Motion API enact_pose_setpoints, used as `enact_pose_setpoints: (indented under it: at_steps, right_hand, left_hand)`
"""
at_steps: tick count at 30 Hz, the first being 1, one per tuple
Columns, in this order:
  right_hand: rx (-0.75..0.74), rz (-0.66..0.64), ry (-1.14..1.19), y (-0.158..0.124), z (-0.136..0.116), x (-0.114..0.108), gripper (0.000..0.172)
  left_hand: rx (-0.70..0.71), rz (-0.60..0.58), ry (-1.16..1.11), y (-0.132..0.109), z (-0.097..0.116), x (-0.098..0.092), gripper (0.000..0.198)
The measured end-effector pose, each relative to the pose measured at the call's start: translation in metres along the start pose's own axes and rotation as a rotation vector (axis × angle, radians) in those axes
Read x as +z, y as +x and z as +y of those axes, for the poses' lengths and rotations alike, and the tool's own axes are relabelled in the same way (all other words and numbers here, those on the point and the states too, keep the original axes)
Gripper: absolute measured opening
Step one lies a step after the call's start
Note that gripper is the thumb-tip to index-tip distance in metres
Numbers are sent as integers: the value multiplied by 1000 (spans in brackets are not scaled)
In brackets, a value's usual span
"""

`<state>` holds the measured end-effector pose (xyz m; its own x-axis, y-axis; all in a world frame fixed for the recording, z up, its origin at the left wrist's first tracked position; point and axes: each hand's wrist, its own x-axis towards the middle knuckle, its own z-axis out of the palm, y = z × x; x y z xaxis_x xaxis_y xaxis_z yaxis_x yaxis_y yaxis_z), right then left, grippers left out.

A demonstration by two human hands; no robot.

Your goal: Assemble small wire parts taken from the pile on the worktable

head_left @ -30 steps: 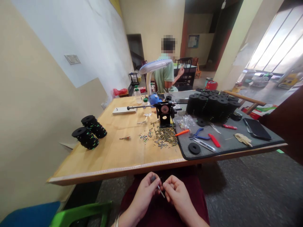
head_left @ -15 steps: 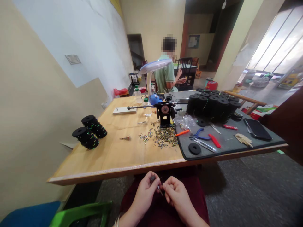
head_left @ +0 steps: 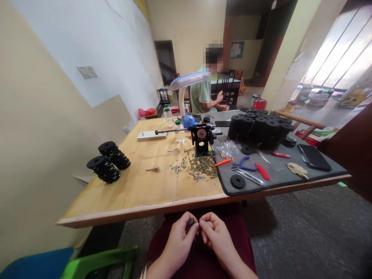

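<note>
Both my hands are in my lap below the table's front edge, fingertips almost touching. My left hand (head_left: 178, 242) is closed in a pinch on a small dark part (head_left: 190, 222). My right hand (head_left: 216, 236) is curled shut right beside it; what it holds, if anything, is hidden by the fingers. On the wooden table (head_left: 139, 186) lies a scatter of small metal pieces (head_left: 200, 168) in front of a black hand-crank winder (head_left: 201, 138).
Two wound black spools (head_left: 108, 162) sit at the table's left. A grey mat (head_left: 279, 172) carries blue pliers (head_left: 242, 164), red-handled tools, a black disc (head_left: 238, 181), a phone (head_left: 315, 156) and several black spools (head_left: 260, 130). A desk lamp (head_left: 186, 87) stands behind. Another person sits at the far end.
My hands have drawn closer together and the thin pin seen between them earlier is no longer visible. The person at the far end has shifted a little.
</note>
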<state>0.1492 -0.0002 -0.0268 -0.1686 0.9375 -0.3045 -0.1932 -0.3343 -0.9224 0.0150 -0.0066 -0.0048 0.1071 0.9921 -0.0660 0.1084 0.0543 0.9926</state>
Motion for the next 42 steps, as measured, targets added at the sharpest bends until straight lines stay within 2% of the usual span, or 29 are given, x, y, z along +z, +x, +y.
enact_pose_setpoints:
  at_steps: [4,10,15,19,27,30,34,42]
  right_hand:
    - [-24,7,14,0,-2,0,39]
    - [-17,48,91,1,-1,-3,40]
    - [-38,67,79,1,0,-2,41]
    - [-36,70,74,0,1,-2,41]
    - [-71,52,89,-2,-1,-2,37]
    - [-60,42,103,-2,-1,-3,37]
    - [-58,26,98,-2,-1,-4,36]
    - [-89,8,95,-1,2,-4,37]
  left_hand:
    - [24,-29,70,-1,-1,0,16]
    - [-94,-113,-44,0,-3,2,22]
    - [-171,-87,-253,3,-2,3,30]
    - [-191,-63,-317,3,-3,3,26]
    - [-175,-129,-94,5,-2,6,13]
    - [-197,-126,-125,5,-3,8,4]
    - [-227,-100,-179,4,-4,8,8]
    - [-121,-138,-26,5,1,8,3]
